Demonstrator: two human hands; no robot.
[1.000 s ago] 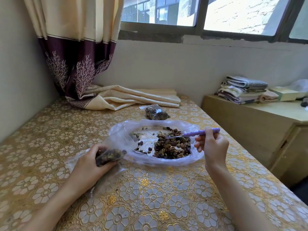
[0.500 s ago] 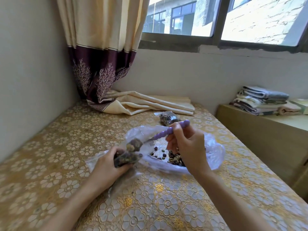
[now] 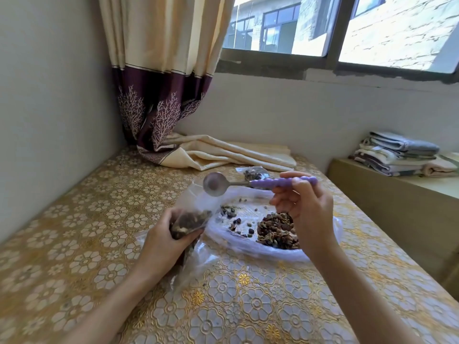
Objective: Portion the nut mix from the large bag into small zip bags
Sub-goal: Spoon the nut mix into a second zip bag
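A large clear bag (image 3: 250, 247) lies open on the table with a pile of nut mix (image 3: 277, 229) and scattered pieces inside. My left hand (image 3: 164, 242) grips a small clear zip bag (image 3: 190, 219) partly filled with nuts, its mouth turned up to the right. My right hand (image 3: 305, 214) holds a spoon (image 3: 216, 184) by its purple handle. The metal bowl looks empty and is tilted just above the small bag's mouth. A filled small bag (image 3: 253, 173) lies farther back, behind the spoon.
The table carries a gold floral cloth (image 3: 223, 306). Folded cream fabric (image 3: 231, 155) and a curtain (image 3: 161, 95) sit at the back by the wall. A wooden cabinet (image 3: 397, 207) with stacked towels (image 3: 397, 155) stands to the right.
My right hand scooped nuts from the large bag, carried the spoon left to the small bag and tipped it out. The spoon now looks empty. My view has also shifted closer.
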